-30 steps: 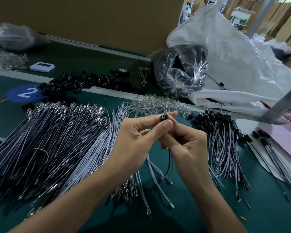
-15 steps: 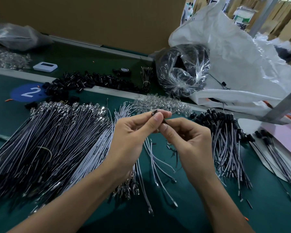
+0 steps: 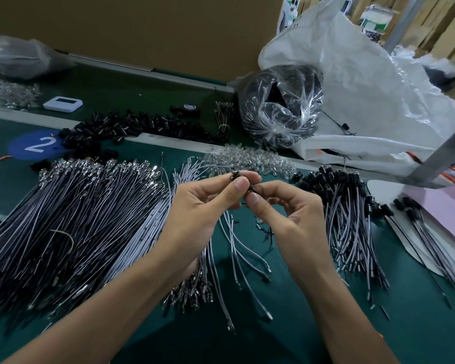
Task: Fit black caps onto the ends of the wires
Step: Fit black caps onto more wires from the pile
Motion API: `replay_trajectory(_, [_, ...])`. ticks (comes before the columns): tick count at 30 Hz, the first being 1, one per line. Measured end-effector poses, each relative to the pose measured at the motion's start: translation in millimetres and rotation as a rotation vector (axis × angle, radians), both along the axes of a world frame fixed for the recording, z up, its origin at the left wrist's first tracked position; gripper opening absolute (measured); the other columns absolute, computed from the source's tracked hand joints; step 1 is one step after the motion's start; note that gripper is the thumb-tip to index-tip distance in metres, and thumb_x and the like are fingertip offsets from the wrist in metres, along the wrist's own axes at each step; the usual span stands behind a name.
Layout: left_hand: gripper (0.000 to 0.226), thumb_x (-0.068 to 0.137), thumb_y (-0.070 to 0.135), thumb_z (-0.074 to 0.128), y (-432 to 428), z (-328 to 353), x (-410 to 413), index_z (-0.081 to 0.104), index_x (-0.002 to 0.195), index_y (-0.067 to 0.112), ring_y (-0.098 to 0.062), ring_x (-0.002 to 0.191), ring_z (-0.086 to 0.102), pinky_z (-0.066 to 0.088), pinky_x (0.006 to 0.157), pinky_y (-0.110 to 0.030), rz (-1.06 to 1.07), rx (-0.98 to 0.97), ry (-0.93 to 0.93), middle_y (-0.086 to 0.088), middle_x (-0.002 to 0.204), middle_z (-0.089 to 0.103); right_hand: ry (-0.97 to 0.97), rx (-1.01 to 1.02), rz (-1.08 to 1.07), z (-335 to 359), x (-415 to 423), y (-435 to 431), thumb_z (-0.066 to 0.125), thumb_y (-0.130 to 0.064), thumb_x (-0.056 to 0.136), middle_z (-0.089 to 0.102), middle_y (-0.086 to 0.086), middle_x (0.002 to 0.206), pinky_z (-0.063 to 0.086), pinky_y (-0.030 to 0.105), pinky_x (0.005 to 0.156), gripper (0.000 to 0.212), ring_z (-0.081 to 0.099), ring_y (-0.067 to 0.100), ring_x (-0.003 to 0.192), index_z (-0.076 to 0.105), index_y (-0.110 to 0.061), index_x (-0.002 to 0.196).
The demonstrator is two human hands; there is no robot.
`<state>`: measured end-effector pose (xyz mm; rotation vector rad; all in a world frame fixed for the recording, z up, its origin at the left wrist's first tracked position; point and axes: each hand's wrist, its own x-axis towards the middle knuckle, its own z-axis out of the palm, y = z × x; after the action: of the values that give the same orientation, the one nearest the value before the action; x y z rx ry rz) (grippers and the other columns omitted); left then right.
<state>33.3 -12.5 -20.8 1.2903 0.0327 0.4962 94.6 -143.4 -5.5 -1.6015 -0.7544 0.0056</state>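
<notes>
Small black plastic cap (image 3: 235,175) sits at frame centre, pinched between thumb and forefinger of the left hand (image 3: 202,214). Right hand (image 3: 292,219) pinches a dark piece (image 3: 251,190) just beside it, above the green counter (image 3: 273,342).

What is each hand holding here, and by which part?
The left hand pinches a black cap by its sides, thumb against forefinger. The right hand pinches a small dark piece beside it; which part cannot be told.

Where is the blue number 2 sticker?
The sticker lies far left in the head view, on the mat beside the loose black caps, behind the wire bundle.
</notes>
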Motion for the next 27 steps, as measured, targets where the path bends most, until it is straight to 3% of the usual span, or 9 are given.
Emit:
replay_trajectory(2, [0.028, 0.083, 0.033, 0.067, -1, 0, 0, 0.077, 0.102, 0.015, -0.027, 0.108, 0.068, 0.05, 0.1, -0.051, -0.006, -0.012, -0.004, -0.006, 0.107, 0.075, -0.031, -0.009, 0.004, -1, 0, 0, 0.071, -0.012, 0.084, 0.071, 0.007, 0.081, 0.047, 0.017, 0.074, 0.005, 0.063, 0.009, 0.076, 0.075, -0.013, 0.086])
replay_trajectory(4, [0.025, 0.083, 0.029, 0.066, -2, 1, 0, 0.077, 0.1, 0.014, -0.022, 0.102, 0.07, 0.056, 0.09, -0.034, -0.019, -0.035, -0.031, -0.007, 0.105, 0.075, -0.061, -0.028, 0.019, -1, -2, 1, 0.069, -0.007, 0.086, 0.071, 0.009, 0.083, 0.049, 0.017, 0.075, 0.012, 0.065, 0.011, 0.079, 0.074, -0.017, 0.089])
replay_trajectory(7, [0.023, 0.085, 0.025, 0.064, -4, 1, 0, 0.077, 0.1, 0.012, -0.019, 0.099, 0.072, 0.054, 0.084, -0.022, -0.034, -0.042, -0.073, -0.007, 0.103, 0.076, -0.088, -0.016, 0.015, -1, -2, 1, 0.072, -0.003, 0.084, 0.072, 0.006, 0.083, 0.049, 0.014, 0.073, 0.014, 0.065, 0.005, 0.077, 0.075, -0.015, 0.091])
replay_trajectory(11, [0.02, 0.088, 0.023, 0.063, -8, 2, 0, 0.077, 0.099, 0.015, -0.015, 0.095, 0.073, 0.053, 0.083, -0.017, -0.039, -0.033, -0.114, -0.003, 0.1, 0.077, -0.042, 0.065, -0.004, -1, 0, 2, 0.078, -0.008, 0.075, 0.072, -0.012, 0.07, 0.047, 0.014, 0.066, 0.012, 0.062, -0.001, 0.065, 0.078, -0.017, 0.082])
replay_trajectory(13, [0.02, 0.088, 0.023, 0.063, -9, 2, 0, 0.077, 0.099, 0.015, -0.015, 0.095, 0.073, 0.053, 0.084, -0.017, -0.042, -0.018, -0.127, -0.002, 0.099, 0.077, -0.02, 0.072, -0.026, 0, -1, 3, 0.08, -0.015, 0.071, 0.072, -0.009, 0.069, 0.05, 0.029, 0.068, 0.009, 0.063, 0.008, 0.066, 0.078, -0.023, 0.076])
replay_trajectory(15, [0.02, 0.087, 0.024, 0.064, -9, 1, -1, 0.077, 0.1, 0.016, -0.015, 0.097, 0.072, 0.052, 0.085, -0.018, -0.035, -0.006, -0.132, -0.002, 0.1, 0.077, 0.02, 0.085, -0.043, -1, -1, 3, 0.082, -0.02, 0.068, 0.073, -0.001, 0.07, 0.053, 0.045, 0.071, 0.006, 0.064, 0.027, 0.068, 0.077, -0.023, 0.071])
replay_trajectory(20, [0.02, 0.084, 0.025, 0.066, -9, 1, -1, 0.078, 0.098, 0.017, -0.014, 0.102, 0.07, 0.051, 0.087, -0.019, 0.012, 0.007, -0.129, 0.0, 0.1, 0.077, 0.109, 0.091, -0.04, -2, 0, 1, 0.084, -0.028, 0.066, 0.071, 0.002, 0.067, 0.051, 0.035, 0.067, 0.011, 0.061, 0.02, 0.065, 0.075, -0.022, 0.07])
replay_trajectory(22, [0.019, 0.083, 0.022, 0.067, -10, 2, -2, 0.078, 0.097, 0.016, -0.014, 0.101, 0.071, 0.052, 0.085, -0.018, 0.012, 0.01, -0.143, 0.0, 0.099, 0.077, 0.106, 0.077, -0.022, -2, 1, 1, 0.083, -0.024, 0.07, 0.072, 0.006, 0.07, 0.055, 0.035, 0.069, 0.01, 0.064, 0.025, 0.067, 0.076, -0.017, 0.073])
replay_trajectory(27, [0.017, 0.082, 0.017, 0.065, -12, 3, -2, 0.075, 0.096, 0.013, -0.014, 0.096, 0.072, 0.053, 0.082, -0.018, 0.026, 0.047, -0.159, 0.001, 0.096, 0.077, 0.075, 0.025, 0.037, -4, 0, 1, 0.074, -0.016, 0.078, 0.074, 0.009, 0.075, 0.056, 0.028, 0.074, 0.01, 0.068, 0.017, 0.075, 0.076, -0.006, 0.082])
